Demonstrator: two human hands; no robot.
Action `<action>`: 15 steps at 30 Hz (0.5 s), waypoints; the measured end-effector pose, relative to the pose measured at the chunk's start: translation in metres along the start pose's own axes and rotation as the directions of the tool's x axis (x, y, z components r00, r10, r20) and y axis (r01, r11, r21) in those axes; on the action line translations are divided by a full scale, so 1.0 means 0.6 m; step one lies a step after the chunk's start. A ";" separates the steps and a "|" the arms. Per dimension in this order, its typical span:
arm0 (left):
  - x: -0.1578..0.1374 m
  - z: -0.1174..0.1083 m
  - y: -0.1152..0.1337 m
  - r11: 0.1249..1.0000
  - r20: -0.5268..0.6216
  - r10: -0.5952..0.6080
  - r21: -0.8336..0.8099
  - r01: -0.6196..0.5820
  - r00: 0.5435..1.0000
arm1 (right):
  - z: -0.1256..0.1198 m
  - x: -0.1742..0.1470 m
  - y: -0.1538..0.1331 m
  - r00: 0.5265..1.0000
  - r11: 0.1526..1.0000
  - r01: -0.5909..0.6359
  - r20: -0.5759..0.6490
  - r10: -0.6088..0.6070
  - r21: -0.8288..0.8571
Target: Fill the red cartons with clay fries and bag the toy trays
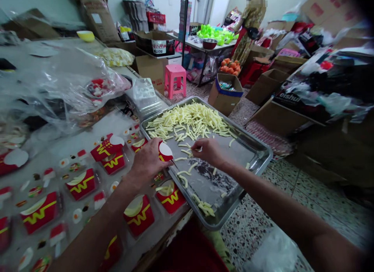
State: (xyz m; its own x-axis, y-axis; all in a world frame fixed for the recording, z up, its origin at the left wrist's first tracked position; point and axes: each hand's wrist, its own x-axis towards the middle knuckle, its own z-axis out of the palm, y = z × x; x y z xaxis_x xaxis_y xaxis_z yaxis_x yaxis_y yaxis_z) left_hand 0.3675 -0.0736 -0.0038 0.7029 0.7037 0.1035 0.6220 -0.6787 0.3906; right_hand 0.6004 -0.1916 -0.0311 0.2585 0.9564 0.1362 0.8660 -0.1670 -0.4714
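My left hand is closed on a small red french-fry box with a white inner side, at the tray's near-left edge. Over the metal tray, my right hand is closed in a pinch around a pale french fry, mostly covered by the fingers. A heap of pale yellow fries fills the tray's far end, with loose ones scattered nearer me. Left of the tray lie filled red fry boxes with a yellow W, in clear plastic trays. Two flat red boxes overlap behind them.
The tray juts past the table edge over the speckled floor. Clear plastic sheeting covers the table's far left. A pink stool and an open carton stand beyond. Another person stands at a back table.
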 end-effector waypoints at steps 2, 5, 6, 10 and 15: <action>0.000 0.001 0.011 0.999 0.021 0.046 0.028 -0.046 0.999 | 0.020 0.003 -0.019 0.996 0.992 0.040 0.078 -0.031 -0.119; 0.008 0.009 0.032 0.993 0.060 0.095 0.070 -0.100 0.994 | 0.041 0.004 -0.027 0.990 0.973 0.037 0.138 -0.005 -0.228; 0.013 0.013 0.038 0.991 0.079 0.092 0.086 -0.099 0.993 | 0.041 0.006 -0.026 0.992 0.976 0.010 0.129 0.018 -0.216; 0.048 0.026 0.054 0.993 0.181 0.081 0.074 -0.096 0.980 | 0.009 0.021 -0.024 0.989 0.987 -0.133 0.079 0.126 0.090; 0.098 0.049 0.072 0.939 -0.001 0.167 -0.306 -0.160 0.986 | -0.070 0.068 -0.040 0.980 0.985 0.097 0.160 -0.120 0.146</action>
State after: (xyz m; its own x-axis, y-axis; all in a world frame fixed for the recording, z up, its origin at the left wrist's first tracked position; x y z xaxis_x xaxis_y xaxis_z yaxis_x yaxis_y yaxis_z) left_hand 0.4459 -0.0674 -0.0079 0.7965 0.5806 0.1687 0.3662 -0.6852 0.6296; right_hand 0.6081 -0.1586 0.0224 0.0807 0.9954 0.0512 0.8153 -0.0364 -0.5779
